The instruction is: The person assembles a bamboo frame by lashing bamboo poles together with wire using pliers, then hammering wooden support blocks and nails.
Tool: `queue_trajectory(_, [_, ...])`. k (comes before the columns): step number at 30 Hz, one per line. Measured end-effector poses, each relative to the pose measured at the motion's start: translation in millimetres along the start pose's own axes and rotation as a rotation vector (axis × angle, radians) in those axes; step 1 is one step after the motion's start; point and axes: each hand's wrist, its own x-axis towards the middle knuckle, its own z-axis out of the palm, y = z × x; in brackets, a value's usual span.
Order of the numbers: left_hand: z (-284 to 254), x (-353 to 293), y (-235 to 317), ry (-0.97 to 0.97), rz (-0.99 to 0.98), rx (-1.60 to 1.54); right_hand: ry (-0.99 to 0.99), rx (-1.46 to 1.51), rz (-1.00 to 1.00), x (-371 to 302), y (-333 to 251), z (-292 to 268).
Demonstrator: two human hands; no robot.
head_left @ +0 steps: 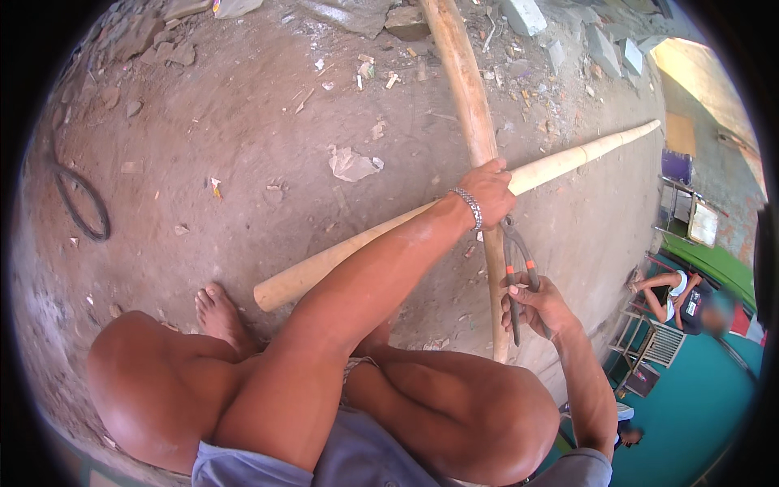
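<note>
Two poles cross on the dirt ground in front of me. A pale bamboo pole point(349, 264) runs from near my bare foot to the far right, and a rougher wooden pole point(459, 77) runs from the far edge towards my knee. My left hand point(488, 193), with a bracelet at its wrist, is closed over the crossing and hides it. Just on the near side of it, my right hand point(537, 307) grips dark pincers point(519, 239) with orange bands on the handles. Their jaws point at the crossing, close to my left fingers; what they bite on, if anything, is too small to tell.
A dark looped hose or cable point(81, 207) lies at the left. Stone blocks point(523, 16) and rubble line the far edge, and a torn paper scrap point(355, 164) lies mid-ground. A person point(694, 304) sits at the right near a metal chair point(661, 345); another shows lower down.
</note>
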Motion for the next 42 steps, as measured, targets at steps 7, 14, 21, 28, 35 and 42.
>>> queue_trajectory(7, [-6,-4,-1,0.005,-0.006,-0.016,0.273,-0.72,0.001,-11,-25,17])
queue_trajectory(14, [-2,-5,3,0.044,-0.027,-0.035,0.837,-1.722,-0.417,-10,25,12])
queue_trajectory(21, [-3,-6,3,0.041,-0.037,-0.023,1.032,-2.215,-0.482,-17,1,25])
queue_trajectory(28, [-1,-3,2,0.03,-0.028,-0.017,0.885,-2.165,-0.246,-8,2,15])
queue_trajectory(35, [0,-3,1,0.063,-0.052,-0.035,0.399,-1.695,-0.334,-12,-26,-17])
queue_trajectory(42, [-3,-3,3,-0.001,-0.014,0.02,0.285,-0.868,-0.032,-6,-14,-4])
